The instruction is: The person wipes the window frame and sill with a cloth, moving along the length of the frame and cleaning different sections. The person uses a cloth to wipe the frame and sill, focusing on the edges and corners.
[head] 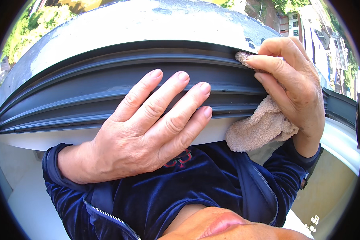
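A dark metal sliding-window track [168, 73] with several raised rails curves across the view in front of me. At its right part, my right hand [291, 75] pinches a beige terry cloth [255, 129]. One end of the cloth pokes out between thumb and fingers at the outermost rail; the rest hangs below the hand over the track's inner edge. My left hand [150, 129] is held over the middle of the track, palm down, with its fingers apart and nothing in it. Whether its fingertips touch the rails I cannot tell.
Beyond the track lies a pale, weathered outer ledge [132, 24], with trees and buildings far below. A white inner sill [48, 140] runs along the near side. At the right a dark window frame [340, 105] rises beside my right hand.
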Action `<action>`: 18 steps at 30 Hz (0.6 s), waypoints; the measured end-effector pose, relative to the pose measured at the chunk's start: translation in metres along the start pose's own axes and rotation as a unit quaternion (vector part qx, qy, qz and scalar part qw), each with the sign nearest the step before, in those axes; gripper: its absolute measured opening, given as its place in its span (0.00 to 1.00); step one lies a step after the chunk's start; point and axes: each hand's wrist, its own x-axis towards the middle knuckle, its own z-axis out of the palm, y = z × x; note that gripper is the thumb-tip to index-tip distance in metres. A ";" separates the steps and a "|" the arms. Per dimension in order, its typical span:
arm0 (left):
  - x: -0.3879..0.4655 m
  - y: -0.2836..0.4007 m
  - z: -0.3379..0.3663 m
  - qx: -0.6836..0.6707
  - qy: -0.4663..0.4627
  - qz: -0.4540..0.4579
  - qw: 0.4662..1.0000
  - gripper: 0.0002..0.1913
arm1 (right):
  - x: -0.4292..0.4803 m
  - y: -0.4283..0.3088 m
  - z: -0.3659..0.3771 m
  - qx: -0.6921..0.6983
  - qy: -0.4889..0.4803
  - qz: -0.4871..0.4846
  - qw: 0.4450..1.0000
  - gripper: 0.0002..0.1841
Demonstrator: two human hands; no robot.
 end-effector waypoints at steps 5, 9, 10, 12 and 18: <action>0.000 0.002 0.000 -0.014 0.000 -0.011 1.000 0.21 | -0.015 0.000 -0.013 -0.003 -0.040 0.084 0.996 0.18; 0.000 0.002 0.002 -0.024 0.008 -0.015 1.000 0.22 | -0.013 -0.001 -0.013 -0.025 -0.040 0.084 0.995 0.16; 0.000 0.002 0.001 -0.019 0.004 -0.012 1.000 0.22 | -0.009 -0.001 -0.010 -0.035 -0.035 0.062 0.997 0.15; -0.001 0.001 0.001 -0.017 -0.001 -0.010 1.000 0.22 | -0.001 -0.003 -0.005 -0.042 -0.022 0.037 0.998 0.13; -0.002 0.001 -0.001 -0.021 0.004 -0.007 1.000 0.23 | 0.021 -0.012 0.002 -0.029 -0.009 0.000 1.000 0.12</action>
